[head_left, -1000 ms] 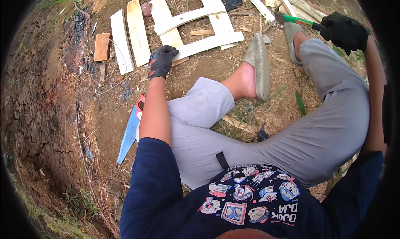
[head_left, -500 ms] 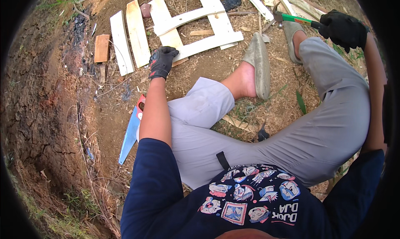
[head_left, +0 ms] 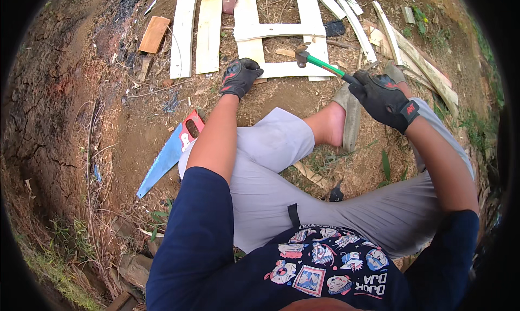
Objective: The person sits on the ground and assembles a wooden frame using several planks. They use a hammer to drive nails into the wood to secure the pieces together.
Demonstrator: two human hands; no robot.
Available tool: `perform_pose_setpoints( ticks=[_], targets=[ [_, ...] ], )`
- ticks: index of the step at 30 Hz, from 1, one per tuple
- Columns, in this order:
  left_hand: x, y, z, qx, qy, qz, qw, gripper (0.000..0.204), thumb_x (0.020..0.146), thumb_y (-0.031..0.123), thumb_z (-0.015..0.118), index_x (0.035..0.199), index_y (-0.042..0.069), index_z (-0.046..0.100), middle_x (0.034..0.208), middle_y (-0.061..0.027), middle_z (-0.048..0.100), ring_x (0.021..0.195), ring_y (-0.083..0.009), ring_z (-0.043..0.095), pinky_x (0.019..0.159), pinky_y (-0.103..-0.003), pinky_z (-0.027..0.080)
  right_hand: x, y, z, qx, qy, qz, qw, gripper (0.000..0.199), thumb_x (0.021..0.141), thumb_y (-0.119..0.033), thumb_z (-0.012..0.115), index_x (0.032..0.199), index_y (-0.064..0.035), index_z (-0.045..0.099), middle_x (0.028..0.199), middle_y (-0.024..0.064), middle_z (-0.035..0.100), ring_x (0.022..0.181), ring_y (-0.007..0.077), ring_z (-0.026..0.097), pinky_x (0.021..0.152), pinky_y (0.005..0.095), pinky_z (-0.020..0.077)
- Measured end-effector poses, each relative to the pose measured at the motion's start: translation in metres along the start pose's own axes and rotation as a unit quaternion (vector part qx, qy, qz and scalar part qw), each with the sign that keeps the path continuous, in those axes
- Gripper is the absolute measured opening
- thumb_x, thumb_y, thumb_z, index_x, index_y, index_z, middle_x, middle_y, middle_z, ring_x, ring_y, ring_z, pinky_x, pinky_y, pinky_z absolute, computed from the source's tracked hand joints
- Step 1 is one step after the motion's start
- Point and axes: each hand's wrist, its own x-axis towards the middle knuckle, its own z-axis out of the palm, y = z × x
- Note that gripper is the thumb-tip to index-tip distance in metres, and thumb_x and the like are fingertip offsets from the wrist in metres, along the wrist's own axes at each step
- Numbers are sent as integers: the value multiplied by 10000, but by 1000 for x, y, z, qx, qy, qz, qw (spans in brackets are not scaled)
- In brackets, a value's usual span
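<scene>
My right hand, in a black glove, grips a claw hammer by its green and black handle. The metal head hangs over the slats, apart from the wood. My left hand, gloved in black and red, is closed at the left end of the near crosspiece. Whatever its fingertips pinch there is hidden. This crosspiece lies over two upright pale boards, the left board and the right board. Farther off, a second crosspiece bridges the same boards.
Left of the frame lie two loose boards and a short brown block. A handsaw with a blue blade rests beside my left knee. More wood strips are scattered at the far right. My sandalled foot is near the crosspiece.
My right hand has swung the hammer inward from the far right to over the frame. The view has shifted; my left hand remains at the crosspiece's left end.
</scene>
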Motion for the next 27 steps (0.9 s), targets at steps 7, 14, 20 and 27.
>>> perform_pose_setpoints(
  ticks=[7,14,20,27],
  targets=[
    [1,5,5,29,8,17,999,303,865,363,822,1064,135,826,1068,-133,790,994,-304,745,910,-423,563,69,-93,122,121,42,140,982,347,1080,-364,505,1146,-64,667,998,227,739,919,443,712,820,564,551],
    [-9,1,-1,19,17,28,999,353,903,424,743,1052,113,817,1019,-166,777,962,-339,742,883,-448,576,71,-122,167,127,124,142,974,392,1095,-353,482,1246,-57,692,1083,240,737,950,430,718,833,548,557],
    [-8,6,-5,44,17,19,999,360,903,438,744,1019,104,814,1034,-155,776,978,-339,740,901,-451,579,71,-133,149,115,92,137,980,396,1099,-325,478,1241,-32,702,1106,229,744,972,414,722,819,523,568],
    [-5,-5,8,25,41,7,999,252,831,388,836,938,160,830,1036,-71,793,1050,-285,727,957,-419,561,74,-139,151,119,112,172,972,368,1089,-319,493,1169,-27,702,1085,227,746,978,401,726,819,521,569]
  ],
)
